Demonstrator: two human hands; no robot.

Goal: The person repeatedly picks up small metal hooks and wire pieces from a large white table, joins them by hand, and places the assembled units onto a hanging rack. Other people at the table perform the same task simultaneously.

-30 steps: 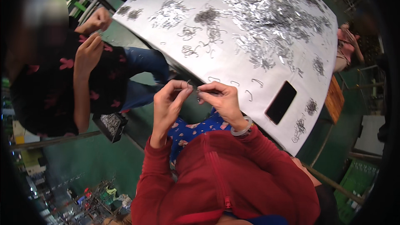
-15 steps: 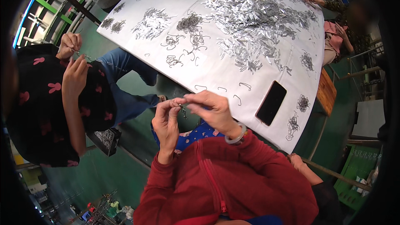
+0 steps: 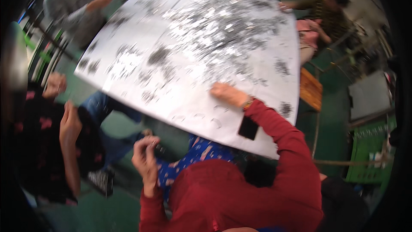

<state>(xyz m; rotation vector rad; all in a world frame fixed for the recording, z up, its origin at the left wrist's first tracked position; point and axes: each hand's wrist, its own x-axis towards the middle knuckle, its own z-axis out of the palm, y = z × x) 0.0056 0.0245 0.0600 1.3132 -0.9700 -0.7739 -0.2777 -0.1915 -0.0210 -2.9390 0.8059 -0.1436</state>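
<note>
My left hand (image 3: 146,159) is raised over my lap, off the table's near edge, its thumb and fingers pinched together. A small dark metal piece (image 3: 160,148) shows blurred at its fingertips; its exact kind cannot be made out. My right hand (image 3: 229,94) reaches over the white table (image 3: 189,96), at the near end of the big heap of silver metal strips (image 3: 219,30). Its fingers point left and down, smeared by motion, so I cannot see whether they hold anything. Several bent wire hooks (image 3: 216,123) lie between this hand and the near edge.
A black phone (image 3: 248,128) lies beside my right forearm. Small dark heaps (image 3: 159,55) and a pile of pale strips (image 3: 124,64) are spread leftward. A co-worker's hand (image 3: 71,124) is at my left; other people sit around the far side. A wooden stool (image 3: 310,89) stands at the right.
My hands have parted: the right moved forward over the table to the strips, the left drew back leftward and down. The view has shifted and blurred.
</note>
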